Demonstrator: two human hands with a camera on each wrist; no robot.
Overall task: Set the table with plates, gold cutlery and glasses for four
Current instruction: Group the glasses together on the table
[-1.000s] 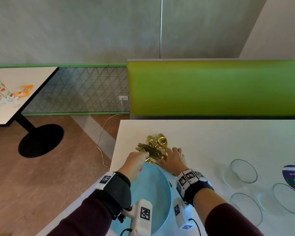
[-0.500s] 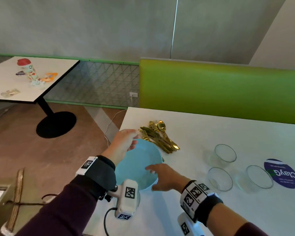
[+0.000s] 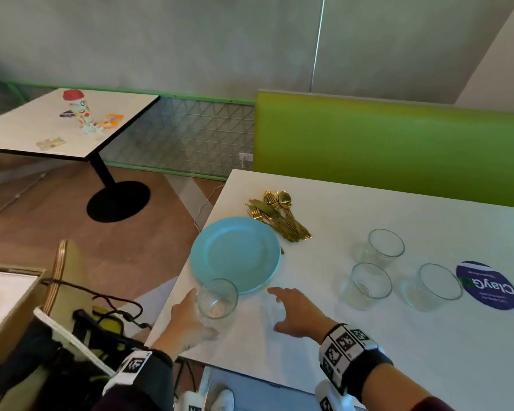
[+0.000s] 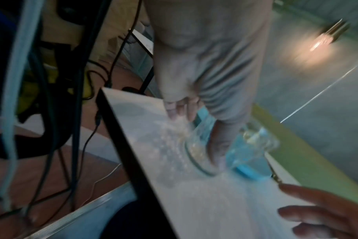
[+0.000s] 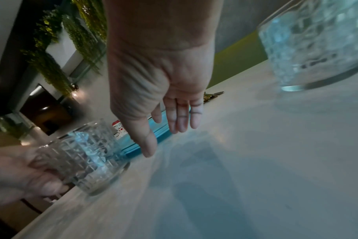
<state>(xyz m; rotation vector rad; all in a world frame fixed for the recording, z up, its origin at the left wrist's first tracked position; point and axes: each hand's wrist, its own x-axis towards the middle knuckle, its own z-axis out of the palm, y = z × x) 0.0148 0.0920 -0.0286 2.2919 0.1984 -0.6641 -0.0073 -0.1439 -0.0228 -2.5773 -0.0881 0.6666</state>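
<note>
My left hand (image 3: 187, 317) is wrapped round a patterned glass tumbler (image 3: 218, 301), fingers curled on its far wall and thumb on the near side, at the 7 o'clock corner of the white bench (image 3: 353, 336). In the right wrist view the tumbler looks tilted, its base lifted on one side; whether any part of it touches the bench I cannot tell. It sits just beside the near rim of the light blue plate (image 3: 235, 253); from above, its mouth overlaps that rim.

To do this step well, I judge I should bring the tumbler down flat, clear of the plate's rim and well in from the bench edge, which is close by my wrist. I should let go only once the base sits level.

My right hand (image 3: 294, 314) hovers low over the bench at 6 o'clock, palm down, fingers straight and slightly spread, holding nothing. It points toward the plate and could steady it if the tumbler knocks it.

The gold cutlery (image 3: 276, 215) lies in one heap at 11 o'clock, just beyond the plate. Three more tumblers (image 3: 368, 283) stand grouped at about 3 o'clock, well apart from my hands. With one plate visible and the cutlery unsorted, I judge the setting is at an early stage.
</note>
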